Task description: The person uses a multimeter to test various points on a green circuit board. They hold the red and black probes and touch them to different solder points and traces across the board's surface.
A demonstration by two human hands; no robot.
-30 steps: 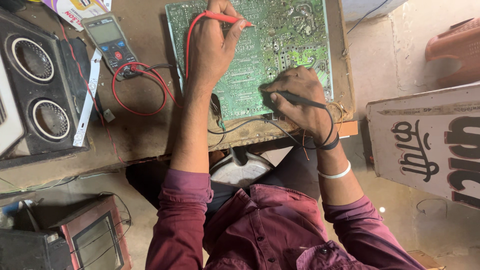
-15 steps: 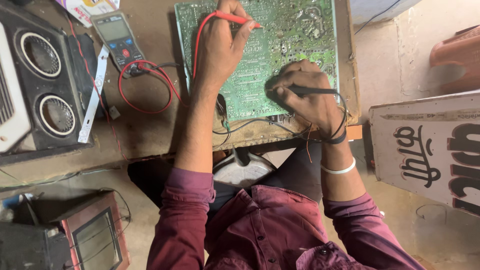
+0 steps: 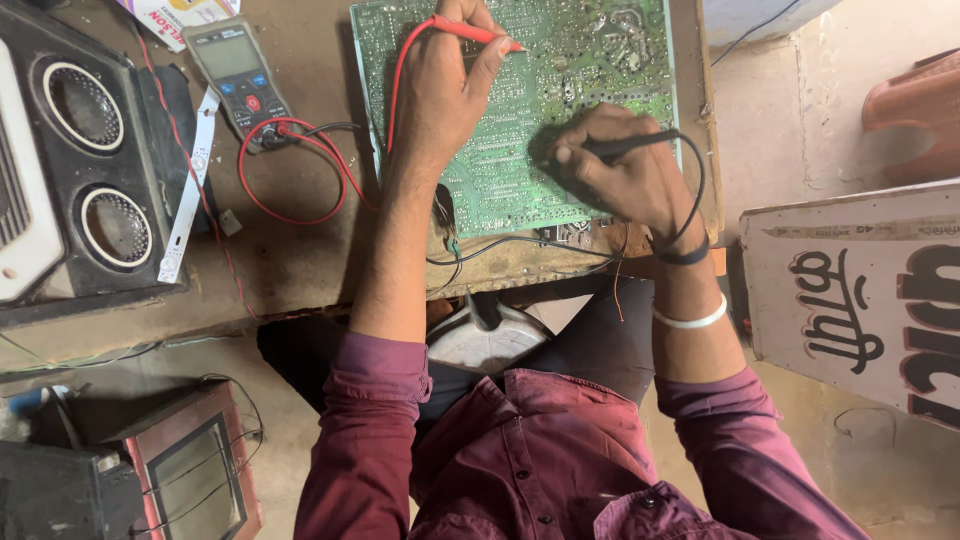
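Note:
A green circuit board (image 3: 590,60) lies on the brown wooden bench (image 3: 290,260). My left hand (image 3: 440,85) holds a red test probe (image 3: 478,33), its tip touching the board near the top. My right hand (image 3: 615,175) grips a black test probe (image 3: 625,146) pressed against the board's lower middle. The red lead (image 3: 290,175) loops back to a grey handheld multimeter (image 3: 240,75) left of the board. The black lead curls around my right wrist.
A black speaker box (image 3: 85,160) with two round cones stands at the left. A white strip (image 3: 188,190) lies beside it. Below the bench sit a small framed screen unit (image 3: 190,470) and a round white object (image 3: 485,335). A painted signboard (image 3: 860,290) leans at right.
The view has shifted slightly. My right hand has slid the black probe a little to the left across the board. My left hand keeps the red probe at the top.

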